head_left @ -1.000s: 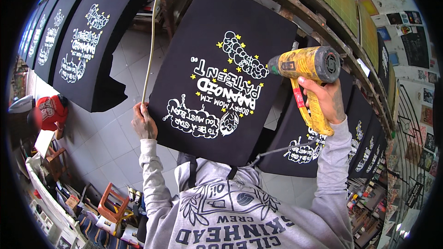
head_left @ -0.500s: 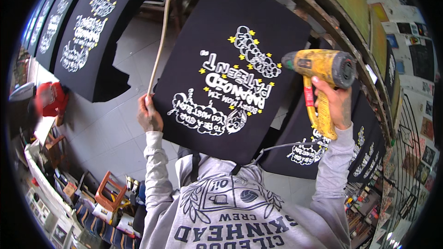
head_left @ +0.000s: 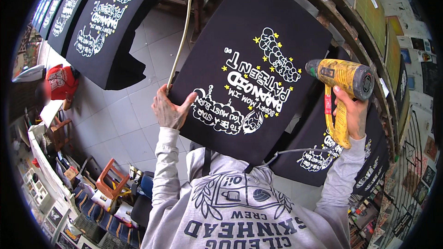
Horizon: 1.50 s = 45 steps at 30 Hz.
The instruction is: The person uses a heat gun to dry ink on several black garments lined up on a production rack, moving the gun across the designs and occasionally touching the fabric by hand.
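The black panel (head_left: 249, 60) is bearing white lettering (head_left: 241, 80) and yellow stars (head_left: 256, 40); right of it, the heat gun (head_left: 346, 74) is showing yellow, black and red; below the panel, the sweatshirt (head_left: 244, 212) is showing dark-patterned grey.

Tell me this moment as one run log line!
left hand: spread at left edge of printed black fabric | right hand: gripping yellow heat gun | nozzle: pointing toward fabric

The right hand (head_left: 353, 113) holds the yellow heat gun (head_left: 345, 77) by its handle (head_left: 341, 122), the nozzle (head_left: 312, 68) pointing toward the black printed cloth (head_left: 256, 67). The left hand (head_left: 171, 110) is spread at the cloth's left edge, beside a thin pale strip (head_left: 187, 23).
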Each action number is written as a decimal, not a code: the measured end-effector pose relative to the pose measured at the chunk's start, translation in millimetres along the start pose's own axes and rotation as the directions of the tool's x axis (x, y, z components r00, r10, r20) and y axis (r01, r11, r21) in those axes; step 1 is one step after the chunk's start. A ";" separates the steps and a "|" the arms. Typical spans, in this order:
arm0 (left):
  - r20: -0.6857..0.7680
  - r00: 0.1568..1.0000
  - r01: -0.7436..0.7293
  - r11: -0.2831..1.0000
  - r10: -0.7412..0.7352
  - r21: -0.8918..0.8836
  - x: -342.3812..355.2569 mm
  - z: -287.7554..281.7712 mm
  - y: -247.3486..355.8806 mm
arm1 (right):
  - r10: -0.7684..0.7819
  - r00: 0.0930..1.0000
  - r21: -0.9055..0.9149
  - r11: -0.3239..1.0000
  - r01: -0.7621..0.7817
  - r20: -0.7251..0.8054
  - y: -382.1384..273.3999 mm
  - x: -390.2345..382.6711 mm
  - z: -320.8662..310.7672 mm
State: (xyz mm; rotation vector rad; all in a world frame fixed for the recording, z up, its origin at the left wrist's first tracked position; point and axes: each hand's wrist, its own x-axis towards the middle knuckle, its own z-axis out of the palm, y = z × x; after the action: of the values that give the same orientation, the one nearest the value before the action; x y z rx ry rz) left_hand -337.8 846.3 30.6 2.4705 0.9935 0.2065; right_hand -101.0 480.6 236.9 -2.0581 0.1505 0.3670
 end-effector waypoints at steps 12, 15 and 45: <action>0.041 0.999 0.029 0.999 -0.031 0.043 6.7 13.1 13.9 | 0.007 1.000 0.034 0.999 -0.007 -0.004 -2.4 1.0 -0.4; 0.079 0.997 0.011 1.000 -0.012 0.004 5.9 10.1 10.5 | 0.030 0.999 -0.006 1.000 -0.030 0.035 -9.6 0.4 -1.0; 0.093 0.993 0.068 0.994 -0.075 0.083 3.2 11.0 17.4 | 0.038 0.998 -0.006 0.999 -0.038 0.041 -11.3 6.2 4.2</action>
State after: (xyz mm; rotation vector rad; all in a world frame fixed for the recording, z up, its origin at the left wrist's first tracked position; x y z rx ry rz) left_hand -321.4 833.6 29.1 2.4854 1.0659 0.0242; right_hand -93.0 490.1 242.3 -2.0538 0.1640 0.4326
